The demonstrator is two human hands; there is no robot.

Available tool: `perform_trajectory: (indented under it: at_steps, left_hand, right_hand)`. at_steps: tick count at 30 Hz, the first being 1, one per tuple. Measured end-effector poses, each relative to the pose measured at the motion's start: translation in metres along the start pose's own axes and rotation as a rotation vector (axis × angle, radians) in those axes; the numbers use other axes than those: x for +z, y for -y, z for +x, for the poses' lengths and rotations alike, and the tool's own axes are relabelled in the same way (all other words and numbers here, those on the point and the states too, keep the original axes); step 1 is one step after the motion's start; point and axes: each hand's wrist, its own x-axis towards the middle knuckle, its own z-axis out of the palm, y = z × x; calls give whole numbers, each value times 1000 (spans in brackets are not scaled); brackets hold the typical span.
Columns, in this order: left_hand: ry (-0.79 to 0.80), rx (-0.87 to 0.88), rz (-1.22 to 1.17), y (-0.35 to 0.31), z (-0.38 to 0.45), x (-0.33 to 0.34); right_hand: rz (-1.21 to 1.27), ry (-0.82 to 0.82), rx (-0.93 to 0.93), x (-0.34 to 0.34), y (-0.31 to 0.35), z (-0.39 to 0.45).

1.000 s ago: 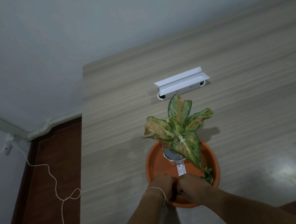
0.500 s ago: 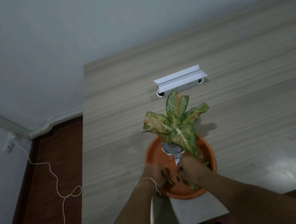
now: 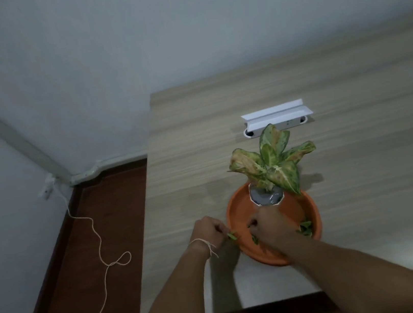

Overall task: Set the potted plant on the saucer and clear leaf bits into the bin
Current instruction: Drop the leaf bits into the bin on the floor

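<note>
Two hands: both work at the near rim of the orange saucer [image 3: 237,205], close together, likely so bits can pass from one to the other
Left hand [image 3: 209,232]: curled over the table just outside the saucer's left edge, fingertips pinched on a small green leaf bit [image 3: 232,236]; it seems to serve as the collecting hand
Right hand [image 3: 271,227]: palm down inside the saucer, fingers bent toward the floor of the dish as if picking; whether it has anything in its grasp I cannot tell, since the fingers hide it
Leaf bits [image 3: 306,228]: a few green scraps lie in the saucer's near right part, beside the right hand; one more shows at that hand's left edge
Potted plant [image 3: 271,165]: already standing upright in the far half of the saucer, its small pale pot [image 3: 266,197] well inside the rim, variegated leaves spreading above; that half of the task looks done
Table [image 3: 361,160]: pale wood grain, saucer near its front left corner, handy for reaching
White holder [image 3: 275,116]: beyond the plant, apart from it
Bin: not in view, so the gathered scraps will have to be carried off-frame
Floor [image 3: 82,268]: a white cord [image 3: 97,242] trails from a wall fitting at the left
</note>
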Motion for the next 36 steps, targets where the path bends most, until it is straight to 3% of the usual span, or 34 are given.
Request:
perform_trajectory:
  at_steps: [6, 19, 26, 30, 36]
  left_hand:
    - [-131, -46, -120, 40, -35, -42]
    - [-474, -488, -193, 176, -207, -123]
    - [-595, -716, -235, 222, -296, -103]
    - [-638, -833, -273, 230, -339, -74]
    - [-744, -972, -433, 247, -372, -21]
  right_hand:
    - [-32, 6, -106, 9, 57, -4]
    - [3, 156, -493, 78, 226, -27]
    - [-24, 379, -714, 159, 285, -70]
    - [-38, 530, -781, 203, 293, -97]
    - [-51, 634, -848, 250, 289, -127]
